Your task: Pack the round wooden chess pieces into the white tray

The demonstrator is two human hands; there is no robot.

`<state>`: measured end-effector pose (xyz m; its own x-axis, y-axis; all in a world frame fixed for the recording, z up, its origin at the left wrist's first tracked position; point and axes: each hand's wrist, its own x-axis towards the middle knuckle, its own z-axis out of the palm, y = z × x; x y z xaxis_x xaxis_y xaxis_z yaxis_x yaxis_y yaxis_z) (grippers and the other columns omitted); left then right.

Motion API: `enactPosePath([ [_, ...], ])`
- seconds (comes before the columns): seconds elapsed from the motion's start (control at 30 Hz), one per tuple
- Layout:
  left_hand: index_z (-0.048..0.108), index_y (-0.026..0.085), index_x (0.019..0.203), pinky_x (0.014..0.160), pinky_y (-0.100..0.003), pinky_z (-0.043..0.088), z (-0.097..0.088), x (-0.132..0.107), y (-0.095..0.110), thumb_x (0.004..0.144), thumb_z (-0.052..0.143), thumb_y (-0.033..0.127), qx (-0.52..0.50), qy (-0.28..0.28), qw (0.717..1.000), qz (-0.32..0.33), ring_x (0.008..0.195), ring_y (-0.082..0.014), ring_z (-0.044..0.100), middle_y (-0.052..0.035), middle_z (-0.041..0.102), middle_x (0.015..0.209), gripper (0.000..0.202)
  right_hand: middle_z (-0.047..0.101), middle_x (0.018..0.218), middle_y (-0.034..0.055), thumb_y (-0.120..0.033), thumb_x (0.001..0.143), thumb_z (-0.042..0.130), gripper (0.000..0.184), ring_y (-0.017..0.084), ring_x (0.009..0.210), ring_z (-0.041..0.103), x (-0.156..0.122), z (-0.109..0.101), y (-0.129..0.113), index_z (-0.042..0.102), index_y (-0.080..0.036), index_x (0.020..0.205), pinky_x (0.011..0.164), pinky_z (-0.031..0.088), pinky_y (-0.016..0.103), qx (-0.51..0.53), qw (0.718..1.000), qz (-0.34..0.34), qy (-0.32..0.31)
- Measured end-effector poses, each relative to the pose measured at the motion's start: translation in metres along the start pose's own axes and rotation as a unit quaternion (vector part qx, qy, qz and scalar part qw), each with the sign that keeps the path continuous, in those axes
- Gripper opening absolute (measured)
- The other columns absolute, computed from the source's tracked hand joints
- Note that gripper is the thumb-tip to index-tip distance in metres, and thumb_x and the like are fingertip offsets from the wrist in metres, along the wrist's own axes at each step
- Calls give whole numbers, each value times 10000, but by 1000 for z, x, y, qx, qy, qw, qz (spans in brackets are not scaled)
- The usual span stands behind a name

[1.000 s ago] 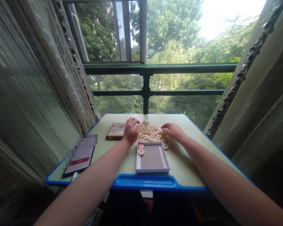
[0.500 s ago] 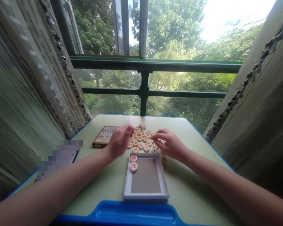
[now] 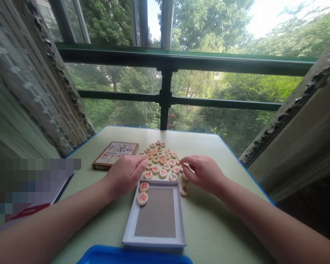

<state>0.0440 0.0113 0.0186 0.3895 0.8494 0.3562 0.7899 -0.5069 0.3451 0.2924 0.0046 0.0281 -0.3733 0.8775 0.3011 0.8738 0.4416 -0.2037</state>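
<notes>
Many round wooden Chinese chess pieces (image 3: 162, 161) with red or black characters lie loose beyond an open shallow white box (image 3: 181, 220). Two red-marked pieces (image 3: 142, 198) rest along the box's left side, near its far corner. My left hand (image 3: 125, 174) is closed at the left edge of the loose pieces, thumb pressed to the fingers; whatever it may hold is hidden. On the right side, my right hand (image 3: 203, 170) curls over the nearest pieces, thumb and fingertips apart. A black-marked piece (image 3: 184, 190) lies beside the box's right wall, below that hand.
A flat Chinese chess box lid (image 3: 115, 152) with printed lettering lies behind my left hand. The pale green table (image 3: 214, 220) has a blue edge and a blue tray (image 3: 134, 255) at the front. Curtains flank the window; a green railing (image 3: 165, 91) stands behind.
My left hand has come down and left, nearer the white box's far left corner. My right hand stays over the right-hand pieces. The camera view has tilted down, shifting the scene.
</notes>
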Motion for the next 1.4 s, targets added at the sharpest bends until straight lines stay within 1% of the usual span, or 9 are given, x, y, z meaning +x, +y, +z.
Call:
enactPosePath([
  [0.2,469,200,612,536,-275,259,-6,0,-7,902,278,363,81,19,996,21,548,-149,478,-17,551,583,384,708,928,30,-292,807,487,263,150,711,602,1,4,3,686,-263,977,604,357,241,-8,998,-18,-57],
  [0.37,529,199,629,523,-277,261,-5,8,-16,873,348,359,127,47,990,-48,592,-171,528,-39,616,640,344,699,821,42,-365,832,478,279,158,687,589,2,5,0,692,-259,974,584,339,245,-9,997,-15,-74],
  [0.5,597,193,695,551,-274,331,0,10,-20,847,406,316,111,49,991,-48,621,-172,551,-37,634,669,274,690,808,39,-377,835,477,267,156,686,584,2,6,-3,688,-256,943,583,338,240,0,997,2,-74],
  [0.67,662,193,847,707,-291,440,5,10,-19,835,444,277,83,73,994,8,810,-193,579,-55,652,843,233,692,823,43,-386,843,469,269,154,704,591,2,8,-3,681,-250,937,598,353,230,5,997,17,-71],
  [0.83,632,181,1065,864,-352,454,6,13,-24,848,405,186,38,126,991,27,943,-213,560,-75,642,967,314,695,861,43,-350,837,462,272,151,705,593,2,8,-2,670,-243,977,608,367,231,6,998,28,-60],
  [0.97,612,178,1117,916,-368,449,10,15,-30,755,378,25,30,109,993,22,990,-210,554,-70,650,1021,458,687,895,42,-356,830,479,272,144,686,587,3,9,-1,671,-241,984,616,381,236,22,998,19,-51],
  [1.1,625,186,1107,932,-377,450,11,13,-29,691,374,-21,35,93,994,39,1000,-206,545,-64,649,1034,528,677,891,45,-338,817,496,263,142,672,580,4,10,2,682,-232,969,634,400,242,35,999,27,-32],
  [1.23,665,202,1024,898,-364,466,10,12,-25,683,388,-28,29,63,995,69,965,-202,541,-50,659,979,496,660,849,42,-303,808,504,251,135,662,570,5,12,6,693,-227,956,641,412,237,48,998,33,-17],
  [1.4,690,194,953,843,-347,473,10,11,-25,738,423,7,26,41,995,92,919,-206,544,-53,670,928,391,635,835,37,-269,828,504,222,133,727,575,4,14,6,708,-240,914,665,415,225,51,998,-35,-29],
])
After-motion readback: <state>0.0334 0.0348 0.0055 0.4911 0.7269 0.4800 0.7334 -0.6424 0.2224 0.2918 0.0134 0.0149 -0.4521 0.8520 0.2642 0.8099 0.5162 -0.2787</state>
